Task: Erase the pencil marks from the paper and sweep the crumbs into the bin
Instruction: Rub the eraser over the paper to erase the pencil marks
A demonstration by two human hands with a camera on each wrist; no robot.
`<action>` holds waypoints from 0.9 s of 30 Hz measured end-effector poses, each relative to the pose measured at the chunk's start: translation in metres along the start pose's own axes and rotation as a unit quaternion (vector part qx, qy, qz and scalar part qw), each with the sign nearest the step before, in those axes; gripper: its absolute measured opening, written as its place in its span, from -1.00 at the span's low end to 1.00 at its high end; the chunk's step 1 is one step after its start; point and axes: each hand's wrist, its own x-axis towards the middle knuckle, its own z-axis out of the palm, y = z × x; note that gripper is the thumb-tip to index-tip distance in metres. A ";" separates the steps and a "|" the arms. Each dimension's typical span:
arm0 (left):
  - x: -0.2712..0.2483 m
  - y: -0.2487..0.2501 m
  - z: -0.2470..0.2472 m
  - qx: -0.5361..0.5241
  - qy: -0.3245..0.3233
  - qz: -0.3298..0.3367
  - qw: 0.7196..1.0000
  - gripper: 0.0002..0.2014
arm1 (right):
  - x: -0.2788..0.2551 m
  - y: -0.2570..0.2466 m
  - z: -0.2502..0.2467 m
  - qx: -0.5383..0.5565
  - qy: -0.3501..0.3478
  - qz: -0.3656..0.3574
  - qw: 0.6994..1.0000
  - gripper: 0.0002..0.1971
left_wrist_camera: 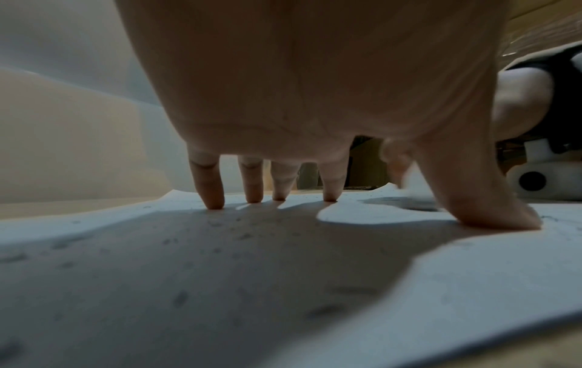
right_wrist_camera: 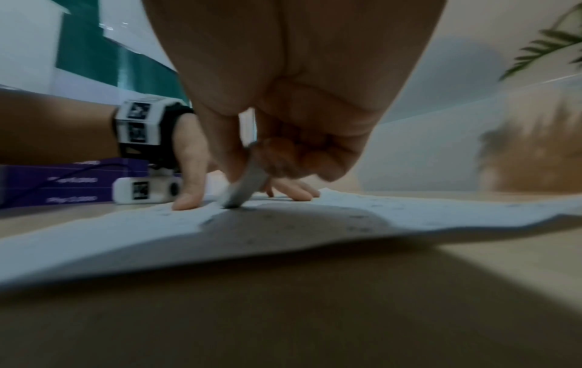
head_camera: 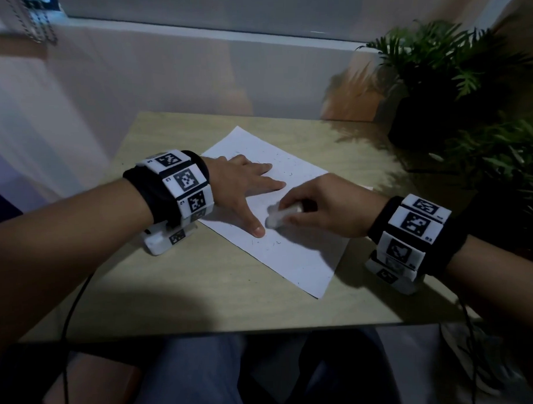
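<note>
The paper (head_camera: 268, 207) is laid slantwise on the tabletop (head_camera: 171, 280), speckled with dark crumbs; it is pinned by the spread left hand (head_camera: 243, 184); a white eraser (head_camera: 279, 215) is pinched in the right hand's (head_camera: 329, 205) grip, touching the sheet; only the right wrist view shows purple boxes (right_wrist_camera: 56, 181).

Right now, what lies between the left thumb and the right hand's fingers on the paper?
The white eraser, pinched by the right hand, sits beside the left hand's thumb, its tip on the paper. The head view shows it.
</note>
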 end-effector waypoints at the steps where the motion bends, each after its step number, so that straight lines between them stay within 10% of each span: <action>1: 0.000 0.000 0.000 -0.002 -0.002 -0.001 1.000 0.09 | -0.002 -0.001 -0.001 0.022 -0.023 0.008 0.999 -0.40; 7: 0.002 -0.003 0.003 0.003 -0.004 0.003 1.000 0.11 | 0.007 0.026 -0.006 -0.064 0.097 0.094 0.989 -0.56; 12: 0.000 -0.001 0.001 -0.002 -0.004 -0.009 1.000 0.19 | 0.002 0.009 -0.005 -0.024 0.023 0.065 0.997 -0.69; 27: 0.005 -0.004 0.002 -0.015 -0.008 -0.013 1.000 0.37 | 0.016 0.042 -0.019 -0.051 0.081 0.160 0.982 -0.59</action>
